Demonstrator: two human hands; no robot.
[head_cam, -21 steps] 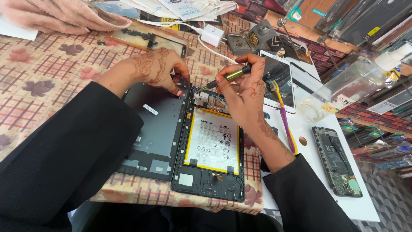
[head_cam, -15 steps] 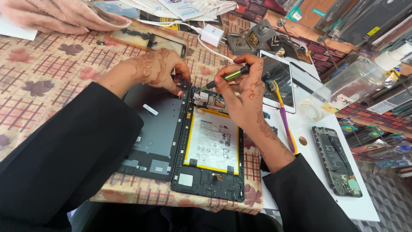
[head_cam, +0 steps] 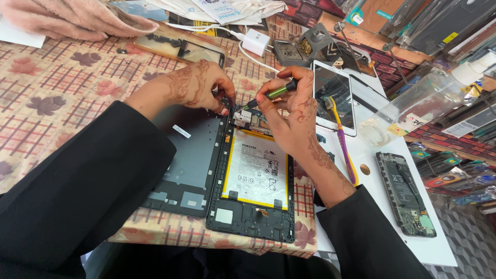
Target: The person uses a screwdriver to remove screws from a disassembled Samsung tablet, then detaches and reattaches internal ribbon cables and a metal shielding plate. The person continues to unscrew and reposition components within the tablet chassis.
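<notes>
While right hand (head_cam: 292, 111) pinches the green screwdriver (head_cam: 271, 94), tip on the board (head_cam: 248, 120) above the battery (head_cam: 257, 170), and left hand (head_cam: 201, 85) presses the tablet (head_cam: 251, 217) edge, holding nothing, a slip could gouge the battery.

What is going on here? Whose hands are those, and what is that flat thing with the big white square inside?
The picture comes from a camera worn on a person's head, looking down, so the two hands are that person's own. On the patterned tablecloth lies an opened tablet. The big white square is its battery. Beside it lies the tablet's grey back cover. The right hand holds a small screwdriver with a green grip, its tip at the top of the tablet. The left hand rests its fingertips at the tablet's top edge. To the right lie a phone, a yellow and purple toothbrush and another opened phone.
</notes>
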